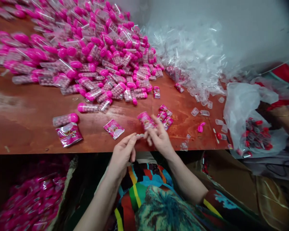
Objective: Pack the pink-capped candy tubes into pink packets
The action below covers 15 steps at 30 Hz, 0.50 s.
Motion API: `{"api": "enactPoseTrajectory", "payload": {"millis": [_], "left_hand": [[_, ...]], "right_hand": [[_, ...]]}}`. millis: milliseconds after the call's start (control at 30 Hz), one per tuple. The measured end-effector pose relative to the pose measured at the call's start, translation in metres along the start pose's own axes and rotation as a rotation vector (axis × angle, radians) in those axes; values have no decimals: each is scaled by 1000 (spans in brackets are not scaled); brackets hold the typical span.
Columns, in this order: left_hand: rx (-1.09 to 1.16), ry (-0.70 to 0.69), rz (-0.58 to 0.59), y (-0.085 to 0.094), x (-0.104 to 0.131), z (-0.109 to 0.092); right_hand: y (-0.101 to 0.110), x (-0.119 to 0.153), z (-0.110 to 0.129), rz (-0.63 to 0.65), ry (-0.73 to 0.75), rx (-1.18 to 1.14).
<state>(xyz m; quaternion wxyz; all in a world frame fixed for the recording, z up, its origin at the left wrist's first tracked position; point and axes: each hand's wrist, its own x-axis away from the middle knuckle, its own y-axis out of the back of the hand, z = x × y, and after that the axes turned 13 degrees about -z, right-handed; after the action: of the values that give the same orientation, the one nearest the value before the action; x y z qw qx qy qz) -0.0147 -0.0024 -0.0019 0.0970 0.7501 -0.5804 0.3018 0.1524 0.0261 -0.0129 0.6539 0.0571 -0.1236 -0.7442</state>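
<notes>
My left hand (124, 150) is closed in a pinch at the table's front edge. Its thumb and fingertips hold one end of a small whitish, see-through piece (140, 136), too blurred to name. Close by on the right, my right hand (159, 136) is closed on a pink printed sachet (144, 119), which sticks up from its fingers. The right fingertips are near the other end of the whitish piece; whether they touch it I cannot tell. Left of my hands lies a flat pink sachet (114, 129). Just past the right hand sits a small cluster of pink packets (165, 116).
Pink-capped clear tubes of small balls (93, 57) pile up at the back left. Clear plastic containers (195, 54) heap at the back right. A white bag (240, 99) holds red-capped pieces. Below the table, a box (68, 189) holds pink packets. Another person's arm (285, 117) shows at right.
</notes>
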Motion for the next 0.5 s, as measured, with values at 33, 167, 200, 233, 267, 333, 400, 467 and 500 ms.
{"api": "enactPoseTrajectory", "payload": {"millis": [33,167,200,233,267,333,400,467,500], "left_hand": [[-17,-41,-75,6,-1,-1],[-38,-209,-351,27,-14,-4],[-35,-223,-373,31,-18,-5],[-34,-222,-372,33,-22,-5],[-36,-208,-360,35,-25,-6],[-39,-167,-334,36,-29,-8],[-38,-129,-322,36,-30,-11],[-22,-103,-331,35,-30,-13],[-6,-100,-345,34,-29,-14]], "right_hand": [[4,-3,6,-105,76,208],[-22,-12,22,-76,400,803],[-37,-14,22,25,490,850],[-53,-16,22,98,558,891],[-68,-18,20,145,598,927],[-90,-22,14,183,643,965],[-100,-25,7,171,655,959],[-99,-25,2,150,648,915],[-97,-24,0,141,637,878]]}}
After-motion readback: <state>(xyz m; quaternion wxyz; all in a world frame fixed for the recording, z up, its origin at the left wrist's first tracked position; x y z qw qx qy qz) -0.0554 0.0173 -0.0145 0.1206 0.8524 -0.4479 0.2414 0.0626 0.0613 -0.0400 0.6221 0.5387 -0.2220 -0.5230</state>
